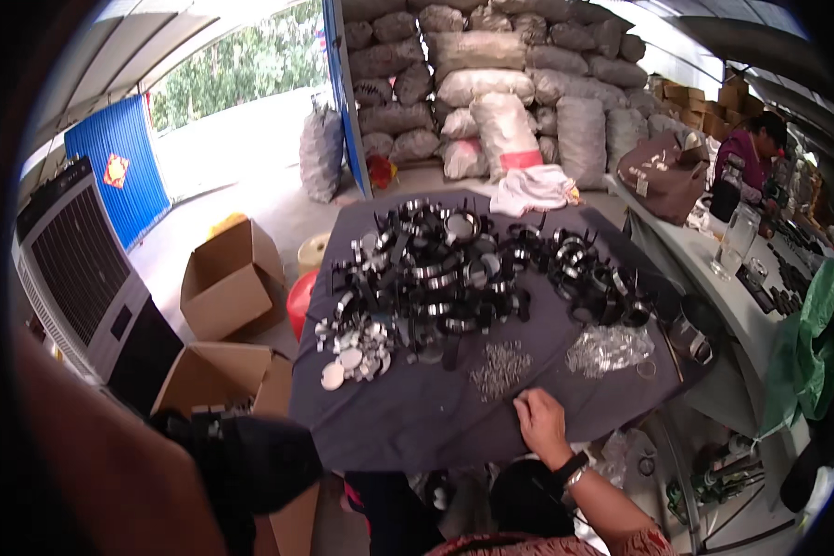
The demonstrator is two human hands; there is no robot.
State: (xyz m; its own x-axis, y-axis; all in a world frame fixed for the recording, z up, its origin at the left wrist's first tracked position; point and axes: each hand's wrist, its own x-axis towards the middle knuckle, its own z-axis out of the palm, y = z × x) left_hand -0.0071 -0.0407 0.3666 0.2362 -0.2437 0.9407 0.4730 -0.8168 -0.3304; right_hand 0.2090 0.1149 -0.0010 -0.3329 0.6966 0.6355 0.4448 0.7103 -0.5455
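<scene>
My right hand rests on the near edge of the dark cloth-covered table, its fingers curled in; whether anything is in them is hidden. Just beyond its fingertips lies a pile of small metal screws. A blurred left arm comes in close at the lower left, and my left hand's fingers cannot be made out. Beside that arm is a black object of unclear kind. A big heap of black parts with shiny metal bands covers the table's far half. Silvery-white round pieces are piled at its near left.
A clear plastic bag and a thin stick lie at the table's right. Open cardboard boxes and a red stool stand left. Stacked sacks line the back. Another person sits at a side table.
</scene>
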